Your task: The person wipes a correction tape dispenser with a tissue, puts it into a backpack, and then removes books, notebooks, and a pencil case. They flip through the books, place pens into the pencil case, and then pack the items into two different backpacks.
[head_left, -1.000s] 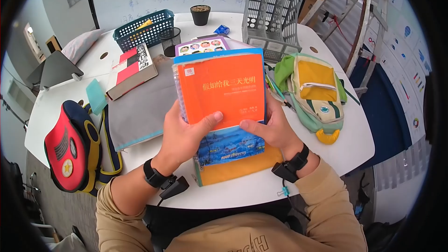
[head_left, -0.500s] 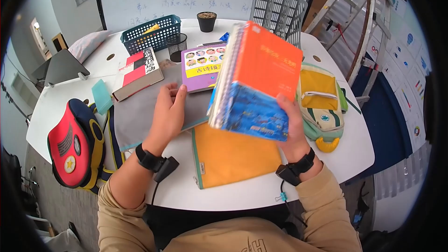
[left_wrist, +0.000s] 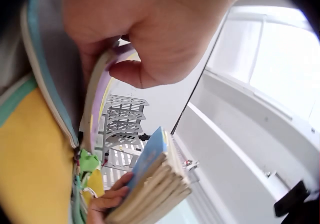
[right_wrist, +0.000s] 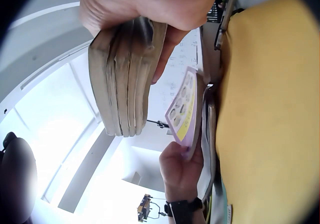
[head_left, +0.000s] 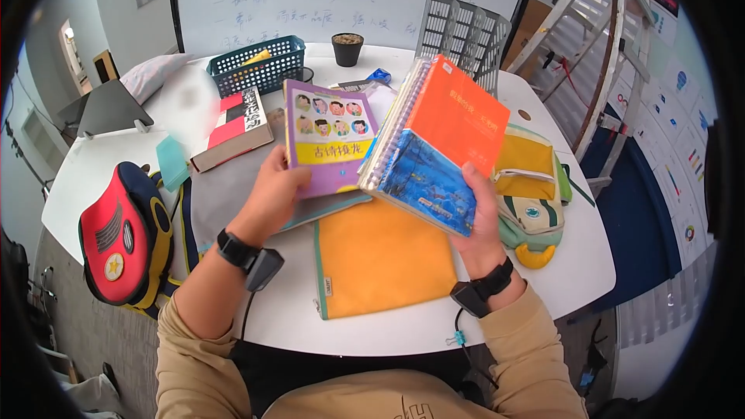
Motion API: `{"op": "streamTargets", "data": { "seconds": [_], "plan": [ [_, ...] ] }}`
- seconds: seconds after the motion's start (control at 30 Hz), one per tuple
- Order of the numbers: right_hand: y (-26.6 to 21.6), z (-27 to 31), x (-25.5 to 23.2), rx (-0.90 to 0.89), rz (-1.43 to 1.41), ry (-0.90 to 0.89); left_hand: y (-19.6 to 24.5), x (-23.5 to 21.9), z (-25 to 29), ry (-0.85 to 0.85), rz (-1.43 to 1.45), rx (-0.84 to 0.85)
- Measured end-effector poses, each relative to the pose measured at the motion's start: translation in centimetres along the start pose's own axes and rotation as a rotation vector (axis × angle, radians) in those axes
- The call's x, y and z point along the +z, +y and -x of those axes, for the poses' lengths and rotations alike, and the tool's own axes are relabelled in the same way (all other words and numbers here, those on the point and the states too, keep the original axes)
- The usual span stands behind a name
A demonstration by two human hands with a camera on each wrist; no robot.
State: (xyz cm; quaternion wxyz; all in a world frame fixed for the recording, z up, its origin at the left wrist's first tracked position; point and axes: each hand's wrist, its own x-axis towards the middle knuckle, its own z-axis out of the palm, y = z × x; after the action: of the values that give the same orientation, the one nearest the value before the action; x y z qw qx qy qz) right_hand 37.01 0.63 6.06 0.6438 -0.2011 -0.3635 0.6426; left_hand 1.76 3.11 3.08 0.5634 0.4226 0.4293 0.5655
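My left hand (head_left: 273,195) pinches the lower left edge of a purple book (head_left: 335,127) with cartoon faces and a yellow title band, tilted up over a grey zip pouch (head_left: 225,206). My right hand (head_left: 483,221) grips a thick stack of books (head_left: 458,136) by its lower right side. On top of that stack is an orange-and-blue cover, and spiral binding runs along its left side. Several page blocks of the stack (right_wrist: 120,84) show in the right wrist view. A yellow zip pouch (head_left: 384,264) lies on the table below both hands.
At left are a red-and-navy backpack (head_left: 112,237) and a thick red-and-white book (head_left: 233,136). A green-and-yellow backpack (head_left: 531,209) lies at right. Toward the back stand a teal basket (head_left: 260,70), a potted plant (head_left: 347,51) and a grey file rack (head_left: 462,39).
My left hand let go of the stack, moved left and took hold of the purple book, raising it off the grey pouch. The right hand carried the stack to the right and tilted it.
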Motion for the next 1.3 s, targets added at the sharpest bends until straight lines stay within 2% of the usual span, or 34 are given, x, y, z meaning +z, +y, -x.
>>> {"op": "streamTargets", "data": {
  "seconds": [0.03,0.17,0.3,0.37,0.43,0.53,0.57,0.67,0.87,0.97,1.07,1.17,1.3],
  "plan": [
    [0.0,0.2,0.4,-0.008,0.01,-0.009,0.5,0.1,0.9,-0.077,0.026,-0.003],
    [0.6,0.3,-0.2,-0.002,0.065,-0.05,3.4,2.7,4.5,-0.034,0.095,-0.098],
    [0.9,1.2,0.5,-0.119,0.367,-0.09,1.2,3.4,5.1,-0.193,-0.08,0.217],
    [1.1,1.7,0.5,-0.208,0.55,-0.15,-0.1,3.9,5.7,-0.212,0.14,0.217],
    [1.1,2.2,1.2,-0.214,0.562,-0.175,-0.5,4.4,6.1,-0.229,0.295,0.155],
    [1.1,2.8,1.8,-0.246,0.63,-0.237,-0.4,4.3,7.9,-0.368,0.16,0.224],
    [1.2,3.0,1.8,-0.26,0.662,-0.262,-1.2,4.7,7.3,-0.381,0.002,0.452],
    [2.2,3.7,2.0,-0.218,0.629,-0.257,-0.4,5.1,8.3,-0.324,-0.164,0.448],
    [3.9,3.7,0.5,-0.108,0.627,-0.244,-0.9,4.8,8.3,-0.266,-0.246,0.592],
    [3.1,3.8,1.3,-0.072,0.62,-0.224,-1.2,4.6,8.4,-0.27,-0.252,0.636],
    [2.6,3.5,0.4,-0.081,0.686,-0.295,-2.1,4.3,7.9,-0.296,-0.289,0.708],
    [2.6,3.6,0.8,-0.141,0.744,-0.279,-2.0,3.7,7.3,-0.345,-0.338,0.697],
    [2.7,3.5,-0.2,-0.275,0.993,-0.417,-2.0,3.6,7.8,-0.311,-0.314,0.622]
  ]
}}
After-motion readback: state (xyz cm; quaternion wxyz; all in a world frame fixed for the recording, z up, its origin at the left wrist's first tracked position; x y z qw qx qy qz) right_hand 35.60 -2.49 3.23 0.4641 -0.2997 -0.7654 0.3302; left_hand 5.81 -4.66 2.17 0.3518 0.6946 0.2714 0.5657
